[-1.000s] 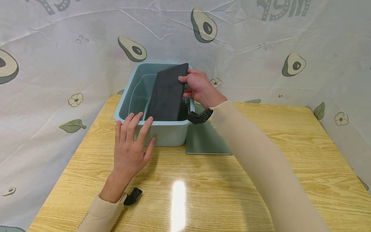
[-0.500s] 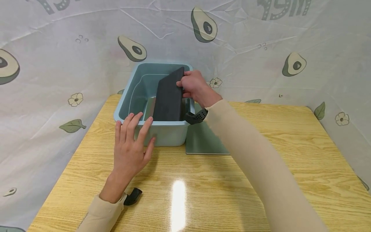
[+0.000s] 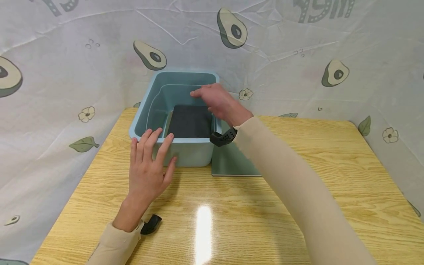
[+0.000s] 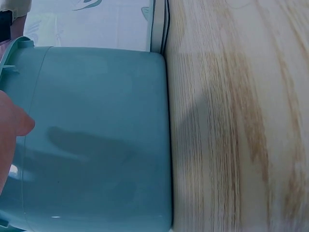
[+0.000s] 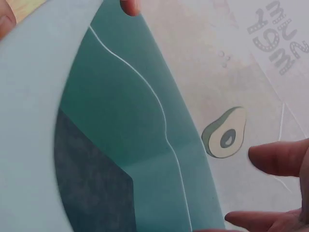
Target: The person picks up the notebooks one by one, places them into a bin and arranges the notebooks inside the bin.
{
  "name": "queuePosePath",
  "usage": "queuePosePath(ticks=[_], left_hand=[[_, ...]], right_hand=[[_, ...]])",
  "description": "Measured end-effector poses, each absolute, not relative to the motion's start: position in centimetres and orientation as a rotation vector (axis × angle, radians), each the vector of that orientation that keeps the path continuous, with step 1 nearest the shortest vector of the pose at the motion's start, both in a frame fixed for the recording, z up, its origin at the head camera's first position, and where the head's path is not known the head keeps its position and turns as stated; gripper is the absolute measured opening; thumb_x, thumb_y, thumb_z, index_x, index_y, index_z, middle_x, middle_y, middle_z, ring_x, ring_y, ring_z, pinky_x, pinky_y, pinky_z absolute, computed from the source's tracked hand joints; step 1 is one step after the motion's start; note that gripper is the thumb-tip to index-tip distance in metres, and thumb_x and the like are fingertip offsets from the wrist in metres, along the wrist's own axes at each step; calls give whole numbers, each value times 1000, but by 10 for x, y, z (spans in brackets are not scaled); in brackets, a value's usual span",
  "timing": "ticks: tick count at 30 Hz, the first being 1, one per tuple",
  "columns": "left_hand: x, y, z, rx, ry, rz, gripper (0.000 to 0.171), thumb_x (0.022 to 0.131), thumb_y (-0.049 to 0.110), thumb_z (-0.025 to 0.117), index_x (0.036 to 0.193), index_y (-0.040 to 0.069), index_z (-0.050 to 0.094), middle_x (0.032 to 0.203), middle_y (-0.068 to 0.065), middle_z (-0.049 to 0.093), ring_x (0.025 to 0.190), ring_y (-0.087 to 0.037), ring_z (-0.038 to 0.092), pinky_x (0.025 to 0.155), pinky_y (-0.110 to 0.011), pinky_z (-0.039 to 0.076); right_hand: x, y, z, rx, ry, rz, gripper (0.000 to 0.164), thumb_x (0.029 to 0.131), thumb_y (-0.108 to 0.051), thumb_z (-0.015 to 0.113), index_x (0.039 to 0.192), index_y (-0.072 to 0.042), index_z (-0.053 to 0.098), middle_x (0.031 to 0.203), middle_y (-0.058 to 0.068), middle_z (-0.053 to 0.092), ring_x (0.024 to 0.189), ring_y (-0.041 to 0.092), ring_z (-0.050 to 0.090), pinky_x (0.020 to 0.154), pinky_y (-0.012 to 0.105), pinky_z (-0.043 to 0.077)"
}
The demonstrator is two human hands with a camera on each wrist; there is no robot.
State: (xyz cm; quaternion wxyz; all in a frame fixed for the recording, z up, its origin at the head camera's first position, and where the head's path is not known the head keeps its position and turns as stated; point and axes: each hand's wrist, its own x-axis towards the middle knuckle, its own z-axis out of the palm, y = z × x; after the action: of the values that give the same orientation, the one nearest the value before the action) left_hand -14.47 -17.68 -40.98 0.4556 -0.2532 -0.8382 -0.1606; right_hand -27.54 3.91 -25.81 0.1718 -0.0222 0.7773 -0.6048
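Note:
A light blue plastic bin stands at the back of the table. Inside it, a black flat rectangular thing, thin like a notebook, lies low down; a paler strip shows along its left edge. My left hand rests at the bin's near left rim, fingers stretched over the edge. Over the right rim is my right hand, holding nothing, its thumb and fingers apart in the right wrist view. The bin's smooth near wall fills much of the left wrist view.
A flat grey-green board lies on the wooden table against the bin's right side, partly under my right forearm. A pale cloth with avocado prints hangs behind and at both sides.
My right hand has let go of the black flat thing, which went from tilted upright to lying down in the bin. The left hand has stayed at the rim.

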Motion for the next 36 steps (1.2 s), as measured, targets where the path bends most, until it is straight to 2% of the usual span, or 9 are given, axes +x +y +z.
queuePosePath(ticks=[7, 10, 14, 18, 21, 27, 36], left_hand=[[-145, -177, -411, -618, -2061, -388, 61, 98, 23, 66, 157, 14, 52, 157, -24, 50, 148, -46, 43, 121, -71, 28], [-145, -178, -411, -618, -2065, -384, 62, 98, 23, 66, 158, 14, 51, 158, -24, 49, 148, -46, 43, 121, -71, 27], [-146, -177, -411, -625, -2056, -388, 64, 96, 21, 68, 157, 14, 52, 158, -24, 49, 149, -46, 43, 121, -71, 27], [-147, -177, -411, -631, -2050, -391, 65, 94, 19, 69, 156, 14, 52, 158, -24, 50, 148, -46, 43, 120, -71, 28], [-146, -177, -411, -632, -2059, -387, 66, 93, 19, 70, 157, 13, 51, 158, -24, 49, 148, -46, 43, 120, -72, 28], [-145, -178, -411, -623, -2065, -386, 67, 93, 19, 70, 157, 14, 51, 158, -24, 49, 148, -46, 42, 120, -72, 28], [-145, -179, -413, -620, -2063, -379, 68, 93, 19, 70, 158, 14, 51, 158, -24, 49, 148, -46, 43, 121, -71, 27]], right_hand=[[-272, 48, -261, -153, 2076, -1826, 61, 109, -30, 56, 164, -10, 40, 175, 10, 32, 163, 34, 30, 131, 44, 29], [-270, 54, -261, -241, 2117, -1767, 64, 110, -39, 53, 166, -11, 36, 173, 9, 36, 161, 31, 35, 131, 41, 32], [-266, 66, -262, -393, 2289, -1650, 62, 111, -44, 50, 165, -14, 40, 171, 4, 41, 160, 23, 38, 128, 36, 36], [-260, 78, -266, -572, 2600, -1396, 61, 111, -45, 51, 164, -16, 42, 171, 2, 42, 160, 22, 39, 127, 42, 38], [-256, 87, -269, -671, 2817, -1090, 68, 109, -49, 52, 166, -16, 38, 174, 5, 35, 163, 26, 33, 130, 49, 32], [-244, 106, -280, -754, 2976, -693, 74, 108, -54, 52, 169, -19, 30, 180, 10, 15, 169, 33, 8, 134, 58, 13], [-222, 143, -297, -722, 3135, -421, 72, 107, -58, 51, 169, -27, 31, 180, 13, 12, 167, 45, 3, 130, 70, 6]])
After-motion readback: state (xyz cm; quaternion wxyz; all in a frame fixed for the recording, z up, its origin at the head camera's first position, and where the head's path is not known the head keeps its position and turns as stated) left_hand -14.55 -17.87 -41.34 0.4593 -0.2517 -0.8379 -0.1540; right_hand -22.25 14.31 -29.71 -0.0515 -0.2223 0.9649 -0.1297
